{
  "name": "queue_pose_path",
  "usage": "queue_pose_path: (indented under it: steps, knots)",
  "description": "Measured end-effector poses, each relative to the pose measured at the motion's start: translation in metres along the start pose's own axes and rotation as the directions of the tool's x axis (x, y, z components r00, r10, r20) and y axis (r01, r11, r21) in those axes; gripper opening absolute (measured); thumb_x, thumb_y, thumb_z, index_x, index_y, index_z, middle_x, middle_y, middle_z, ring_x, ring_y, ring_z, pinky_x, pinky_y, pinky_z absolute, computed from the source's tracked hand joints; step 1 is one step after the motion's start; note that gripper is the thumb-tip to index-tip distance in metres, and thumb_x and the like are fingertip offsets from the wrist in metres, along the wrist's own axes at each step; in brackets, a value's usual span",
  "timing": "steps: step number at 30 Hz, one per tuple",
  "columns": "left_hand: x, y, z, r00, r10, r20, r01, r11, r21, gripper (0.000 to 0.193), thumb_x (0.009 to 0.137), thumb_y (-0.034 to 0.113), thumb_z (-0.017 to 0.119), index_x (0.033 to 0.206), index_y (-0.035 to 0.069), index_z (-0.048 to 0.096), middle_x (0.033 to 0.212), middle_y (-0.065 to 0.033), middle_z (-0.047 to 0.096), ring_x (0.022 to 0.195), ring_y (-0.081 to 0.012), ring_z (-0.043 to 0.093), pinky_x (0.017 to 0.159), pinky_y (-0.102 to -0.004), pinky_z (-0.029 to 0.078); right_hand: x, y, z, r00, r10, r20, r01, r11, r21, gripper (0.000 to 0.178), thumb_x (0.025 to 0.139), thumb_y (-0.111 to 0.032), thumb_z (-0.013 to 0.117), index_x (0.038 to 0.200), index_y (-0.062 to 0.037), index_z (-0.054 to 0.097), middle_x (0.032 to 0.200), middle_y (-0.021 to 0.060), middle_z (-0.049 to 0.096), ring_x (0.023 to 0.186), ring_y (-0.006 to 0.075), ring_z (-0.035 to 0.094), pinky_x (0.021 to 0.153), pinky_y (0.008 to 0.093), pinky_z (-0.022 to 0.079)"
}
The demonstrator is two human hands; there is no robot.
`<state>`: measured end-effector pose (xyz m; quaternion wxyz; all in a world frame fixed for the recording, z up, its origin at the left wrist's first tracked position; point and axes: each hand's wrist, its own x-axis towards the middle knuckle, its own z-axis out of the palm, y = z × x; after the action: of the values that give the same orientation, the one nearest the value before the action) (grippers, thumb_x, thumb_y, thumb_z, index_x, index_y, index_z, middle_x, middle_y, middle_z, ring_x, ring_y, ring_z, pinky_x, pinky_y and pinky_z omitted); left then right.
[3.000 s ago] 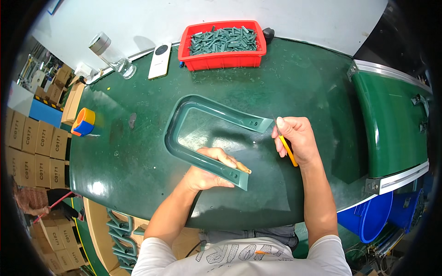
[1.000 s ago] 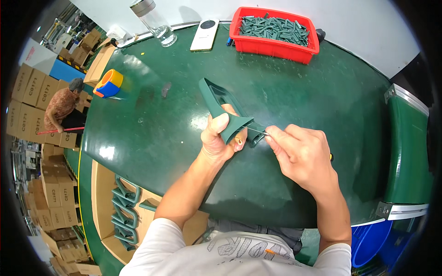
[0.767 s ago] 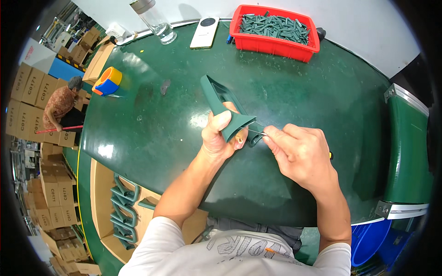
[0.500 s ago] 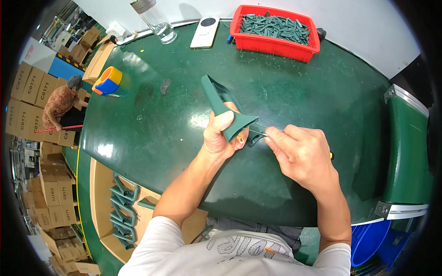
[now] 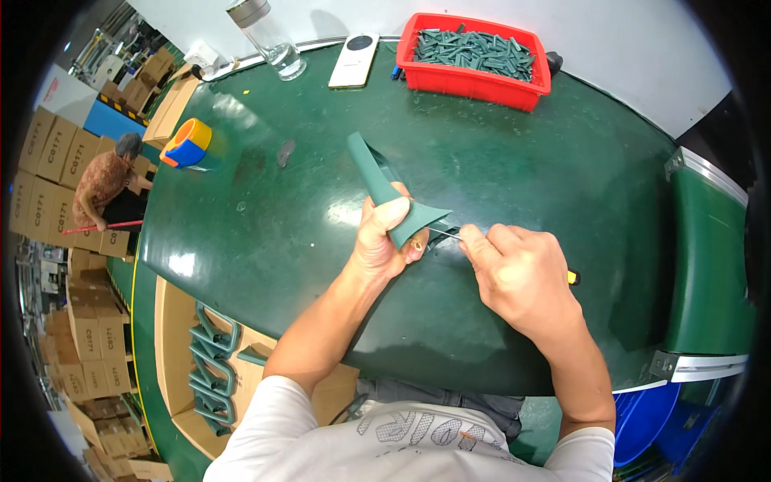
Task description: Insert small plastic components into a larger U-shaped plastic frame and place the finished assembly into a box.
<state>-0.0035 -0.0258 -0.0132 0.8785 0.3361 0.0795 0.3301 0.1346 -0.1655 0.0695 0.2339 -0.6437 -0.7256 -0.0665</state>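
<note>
My left hand (image 5: 384,233) is closed around a dark green handle-shaped plastic part (image 5: 376,173), thumb on top near its flared end. The part's long arm points away toward the back of the table. My right hand (image 5: 518,273) grips a tool with a thin metal shaft (image 5: 444,234); a yellow and black end (image 5: 573,277) shows behind the fist. The shaft runs to the flared end of the green part. Whether its tip touches the part or sits inside it is hidden. My fist covers most of the tool's handle.
On the green table (image 5: 265,217) stand a red bin (image 5: 474,87) of small green pieces, a phone (image 5: 353,63), a glass bottle (image 5: 283,56) and a tape roll (image 5: 186,143). A cardboard box (image 5: 169,337) below left holds several green parts. Another person (image 5: 104,189) is far left.
The green part has tilted slightly, so less of its hollow flared end shows. My right hand has turned and lowered a little, baring more of the tool's yellow end.
</note>
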Motion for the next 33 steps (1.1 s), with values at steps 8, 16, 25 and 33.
queue_pose_path:
  steps: [8, 16, 25, 33]
  knots:
    - [0.007, -0.003, 0.005, 1.000, 0.003, 0.014, -0.003, 0.999, 0.038, 0.025, 0.081, 0.029, 0.063, 0.078, 0.007, 0.051, 0.054, -0.0087, 0.052, 0.037, -0.0164, 0.045, 0.033, -0.0268, 0.037, -0.005, 0.008, 0.002, 1.000, -0.011, -0.005, 0.011, 0.998, -0.065, 0.027, 0.070, -0.007, 0.063, 0.096, 0.0020, 0.063, 0.061, 0.0077, 0.053, 0.054, 0.0210, 0.057, 0.043, 0.0327, 0.044]
    - [0.001, 0.014, 0.019, 0.962, -0.027, -0.270, 0.043, 0.998, 0.054, 0.027, 0.072, 0.021, 0.072, 0.089, 0.010, 0.053, 0.066, -0.0048, 0.055, 0.047, -0.0181, 0.054, 0.035, -0.0295, 0.040, -0.025, 0.030, 0.029, 0.905, 0.402, -0.139, -0.304, 0.840, 0.450, 0.023, 0.084, -0.010, 0.059, 0.105, -0.0010, 0.059, 0.063, 0.0043, 0.051, 0.049, 0.0142, 0.049, 0.042, 0.0254, 0.038]
    - [-0.064, 0.047, 0.032, 0.962, 0.219, -0.162, -0.086, 0.808, 0.583, 0.026, 0.072, 0.018, 0.071, 0.083, -0.003, 0.059, 0.066, -0.0058, 0.060, 0.049, -0.0121, 0.056, 0.044, -0.0252, 0.045, -0.062, 0.093, 0.046, 0.725, 0.602, 0.335, -0.438, 0.027, 0.898, 0.033, 0.096, -0.018, 0.049, 0.121, 0.0029, 0.049, 0.066, 0.0022, 0.049, 0.046, 0.0062, 0.044, 0.039, 0.0166, 0.034]
    - [-0.204, 0.125, 0.037, 0.533, 0.783, -0.321, 0.411, 0.092, 0.907, 0.024, 0.073, 0.019, 0.072, 0.076, -0.003, 0.064, 0.067, -0.0088, 0.065, 0.057, -0.0143, 0.061, 0.055, -0.0286, 0.049, -0.066, 0.096, 0.050, 0.718, 0.627, 0.302, -0.413, 0.035, 0.910, 0.033, 0.097, -0.020, 0.046, 0.122, 0.0024, 0.050, 0.067, 0.0013, 0.049, 0.047, 0.0052, 0.043, 0.039, 0.0169, 0.033]
